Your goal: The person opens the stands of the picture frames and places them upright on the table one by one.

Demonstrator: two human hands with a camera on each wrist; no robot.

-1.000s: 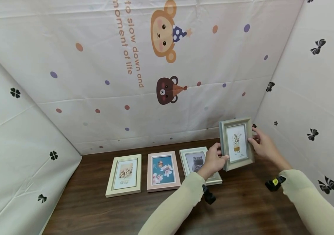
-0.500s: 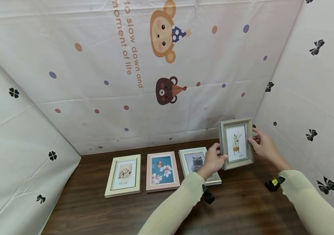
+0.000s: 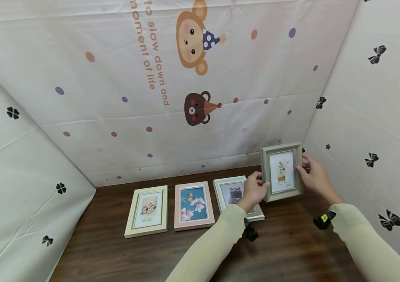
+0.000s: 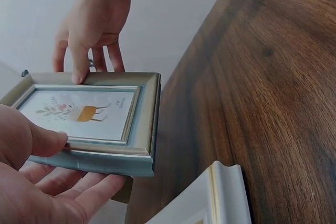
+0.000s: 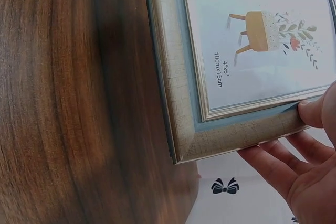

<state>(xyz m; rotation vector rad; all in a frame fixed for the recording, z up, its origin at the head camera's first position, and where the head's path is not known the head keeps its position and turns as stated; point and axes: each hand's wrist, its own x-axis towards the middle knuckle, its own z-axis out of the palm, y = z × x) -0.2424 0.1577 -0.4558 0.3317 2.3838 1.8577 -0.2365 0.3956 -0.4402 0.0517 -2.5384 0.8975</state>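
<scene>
Both hands hold one picture frame, beige-gold with a bluish inner border and a print of a plant in a yellow pot. It stands tilted up over the table's back right. My left hand grips its left edge, thumb on the front and fingers behind, as the left wrist view shows. On the opposite edge, my right hand pinches it, its thumb on the front border and the fingers behind. A white frame with a grey cat photo lies flat beside the left hand, partly covered by that hand and sleeve.
A pink frame with a blossom picture and a cream frame lie flat in a row to the left on the dark wooden table. Patterned white cloth walls enclose the back and sides.
Both hands keep their grip on the picture frame, which stays nearly in place. The left thumb has slid slightly toward the frame's left edge. The head view has shifted a little.
</scene>
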